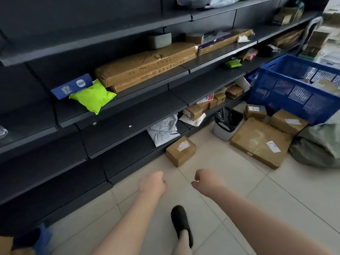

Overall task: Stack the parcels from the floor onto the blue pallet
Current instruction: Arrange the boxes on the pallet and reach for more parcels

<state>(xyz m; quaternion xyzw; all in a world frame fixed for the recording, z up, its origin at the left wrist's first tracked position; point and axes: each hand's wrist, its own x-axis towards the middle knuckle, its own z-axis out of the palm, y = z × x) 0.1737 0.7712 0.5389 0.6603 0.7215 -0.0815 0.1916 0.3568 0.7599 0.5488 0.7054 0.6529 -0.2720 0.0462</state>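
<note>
Both hands out front and empty, parcels waiting on the tiles.

Dark shelving (128, 115) runs down the left, a long brown carton (147, 65) and a green mailer (93, 97) on it. At right, a blue crate (294, 89) stands tilted over the floor parcels: big flat box (261, 142), two smaller boxes (288, 122) (255, 111) just behind it, a bin (228, 124) beside them. Closest in, a small box (180, 150) sits against the shelf base. Left hand (152, 184) and right hand (207, 181) hang above the floor, fingers curled in loose fists, gripping nothing. One dark slipper (181, 224) below. A blue edge shows at bottom left (43, 238); can't tell what it is.
</note>
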